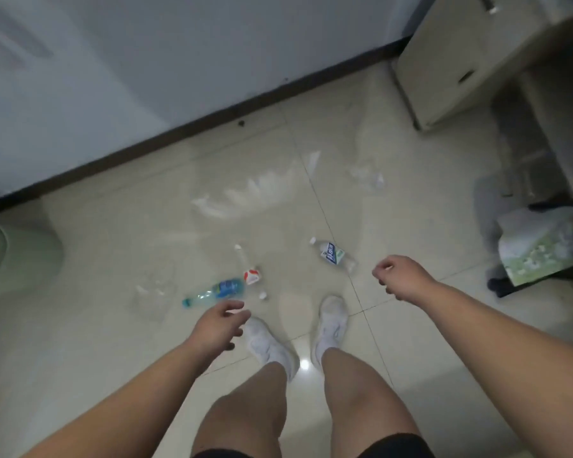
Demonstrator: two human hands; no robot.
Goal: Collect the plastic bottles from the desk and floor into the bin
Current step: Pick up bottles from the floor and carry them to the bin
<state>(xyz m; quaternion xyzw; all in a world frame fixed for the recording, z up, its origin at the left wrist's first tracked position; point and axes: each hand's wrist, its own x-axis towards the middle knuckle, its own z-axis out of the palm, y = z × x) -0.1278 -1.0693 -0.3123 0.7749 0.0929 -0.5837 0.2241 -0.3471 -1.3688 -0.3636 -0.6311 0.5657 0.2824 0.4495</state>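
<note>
Three plastic bottles lie on the tiled floor in front of my feet. A clear bottle with a blue label and blue cap point(214, 292) lies at the left. A bottle with a red-and-white label point(249, 269) lies just right of it. A third with a blue-and-green label and white cap point(333, 253) lies further right. My left hand point(217, 325) hovers empty just below the blue-label bottle, fingers spread and relaxed. My right hand point(401, 276) hangs right of the third bottle with loosely curled fingers, holding nothing. A pale green bin point(20, 259) stands at the far left edge.
A white wall with a dark skirting board point(192, 125) runs diagonally behind the bottles. A beige cabinet point(450, 64) and desk stand at the upper right. A printed bag point(543, 249) lies at the right. A small white cap point(262, 295) lies near the bottles. My white shoes point(268, 345) stand close by.
</note>
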